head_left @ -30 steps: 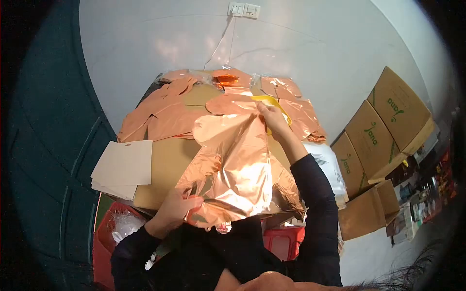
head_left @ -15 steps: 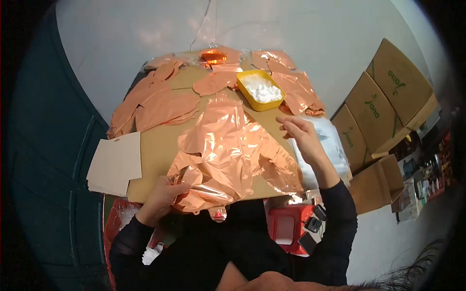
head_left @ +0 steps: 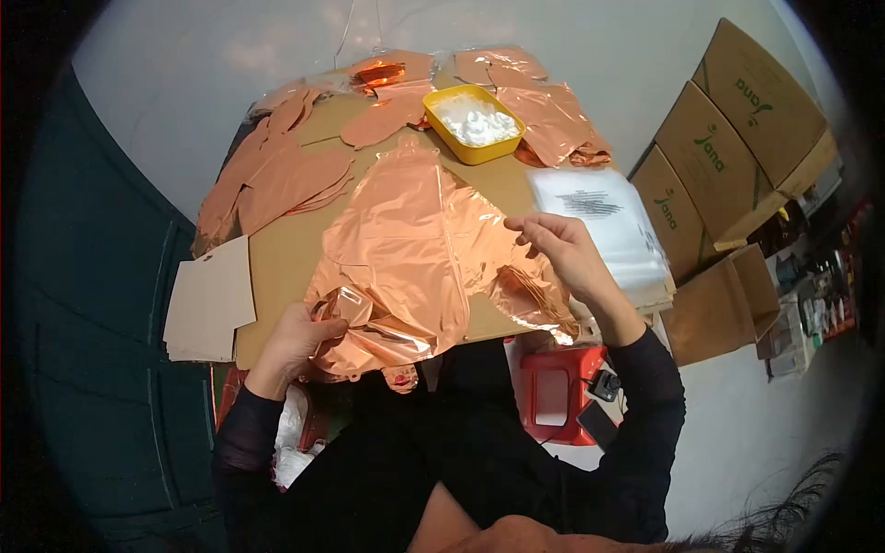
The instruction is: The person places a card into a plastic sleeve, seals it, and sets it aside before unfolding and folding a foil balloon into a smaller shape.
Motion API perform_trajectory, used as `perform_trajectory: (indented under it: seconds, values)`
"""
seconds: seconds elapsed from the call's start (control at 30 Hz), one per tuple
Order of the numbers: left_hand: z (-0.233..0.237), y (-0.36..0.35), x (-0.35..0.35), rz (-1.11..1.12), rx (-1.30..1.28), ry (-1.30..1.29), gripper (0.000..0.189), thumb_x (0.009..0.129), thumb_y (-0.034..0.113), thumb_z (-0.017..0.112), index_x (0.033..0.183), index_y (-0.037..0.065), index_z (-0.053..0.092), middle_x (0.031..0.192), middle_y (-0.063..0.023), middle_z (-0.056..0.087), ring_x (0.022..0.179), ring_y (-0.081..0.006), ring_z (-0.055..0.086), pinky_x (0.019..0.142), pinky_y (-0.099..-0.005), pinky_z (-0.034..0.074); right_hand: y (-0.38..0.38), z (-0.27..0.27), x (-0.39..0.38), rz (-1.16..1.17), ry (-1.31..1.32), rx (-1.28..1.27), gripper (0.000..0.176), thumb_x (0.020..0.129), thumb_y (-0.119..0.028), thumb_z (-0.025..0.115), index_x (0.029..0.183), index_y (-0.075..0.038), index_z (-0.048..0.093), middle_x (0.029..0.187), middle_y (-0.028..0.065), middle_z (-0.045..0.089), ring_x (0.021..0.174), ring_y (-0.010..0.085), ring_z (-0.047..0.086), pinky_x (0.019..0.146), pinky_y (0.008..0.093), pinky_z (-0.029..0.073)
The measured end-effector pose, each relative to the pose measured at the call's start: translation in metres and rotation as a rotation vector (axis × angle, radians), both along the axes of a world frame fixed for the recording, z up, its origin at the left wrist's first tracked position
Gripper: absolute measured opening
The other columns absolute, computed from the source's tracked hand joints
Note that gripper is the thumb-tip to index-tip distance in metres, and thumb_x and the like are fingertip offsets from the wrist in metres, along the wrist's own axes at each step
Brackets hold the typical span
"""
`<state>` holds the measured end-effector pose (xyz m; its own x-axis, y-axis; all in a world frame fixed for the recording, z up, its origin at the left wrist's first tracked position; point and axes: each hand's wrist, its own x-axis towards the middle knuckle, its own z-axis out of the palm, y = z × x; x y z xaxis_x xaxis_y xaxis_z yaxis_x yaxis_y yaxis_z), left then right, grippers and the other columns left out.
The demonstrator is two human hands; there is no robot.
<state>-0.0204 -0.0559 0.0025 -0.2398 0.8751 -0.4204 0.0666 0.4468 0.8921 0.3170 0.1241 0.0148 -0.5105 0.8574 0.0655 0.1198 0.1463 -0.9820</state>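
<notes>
A flat, uninflated rose-gold foil balloon [head_left: 392, 226] lies spread over the near part of the table, its lower edge hanging past the table's front. My left hand [head_left: 288, 343] grips the balloon's bunched lower left corner, thumb on top. Over the balloon's right-hand part is my right hand [head_left: 564, 251], thumb and fingers drawn together in a pinch; I cannot tell what is between the fingertips. Beyond it stands a yellow tray [head_left: 475, 152] with loose white material [head_left: 477, 122] inside.
More flat foil pieces [head_left: 286, 189] lie in stacks at the left and back. Clear printed plastic bags [head_left: 604, 230] lie at the right edge, white cards [head_left: 210, 300] at the left. Jana cartons [head_left: 714, 152] are stacked on the right. A red stool [head_left: 562, 364] stands below.
My right hand has come nearer over the balloon and its fingers have drawn together. The left hand keeps its hold on the corner. The whole view has shifted, with the table higher in frame.
</notes>
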Motion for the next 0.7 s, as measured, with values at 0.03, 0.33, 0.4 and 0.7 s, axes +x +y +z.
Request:
perform_trajectory:
  seconds: [0.03, 0.33, 0.4, 0.7]
  values:
    - [-0.003, 0.000, -0.003, -0.021, 0.007, 0.022, 0.007, 0.083, 0.003, 0.068, 0.079, 0.003, 0.062, 0.060, -0.0010, 0.056, 0.047, -0.0092, 0.050, 0.041, -0.0233, 0.041, -0.002, 0.000, -0.001, -0.002, -0.003, 0.005, 0.032, 0.097, -0.021, 0.055, 0.115, 0.002, 0.068, 0.094, 0.0040, 0.069, 0.084, 0.0090, 0.059, 0.075, 0.0251, 0.049]
    - [-0.005, 0.000, 0.000, 0.043, 0.043, -0.075, 0.005, 0.083, 0.002, 0.067, 0.086, 0.002, 0.063, 0.065, -0.0001, 0.058, 0.051, -0.0077, 0.051, 0.045, -0.0226, 0.039, -0.010, -0.008, -0.011, 0.086, -0.127, 0.007, 0.033, 0.100, -0.022, 0.054, 0.117, 0.003, 0.067, 0.102, 0.0040, 0.069, 0.089, 0.0102, 0.058, 0.080, 0.0268, 0.049]
    - [-0.008, 0.000, -0.001, 0.055, 0.037, -0.061, 0.006, 0.083, 0.002, 0.067, 0.087, 0.002, 0.063, 0.066, 0.0002, 0.058, 0.052, -0.0076, 0.051, 0.045, -0.0224, 0.038, -0.013, -0.011, -0.016, 0.111, -0.182, 0.077, 0.033, 0.100, -0.022, 0.054, 0.118, 0.003, 0.066, 0.103, 0.0040, 0.069, 0.091, 0.0113, 0.059, 0.082, 0.0275, 0.049]
    - [-0.015, -0.004, 0.001, 0.078, 0.042, -0.149, 0.013, 0.083, 0.011, 0.072, 0.078, 0.002, 0.064, 0.065, -0.0014, 0.058, 0.048, -0.0083, 0.049, 0.036, -0.0274, 0.043, -0.031, -0.029, -0.058, 0.153, -0.295, 0.711, 0.040, 0.093, -0.019, 0.058, 0.124, 0.006, 0.056, 0.124, 0.0291, 0.056, 0.114, 0.0399, 0.056, 0.099, 0.0436, 0.044]
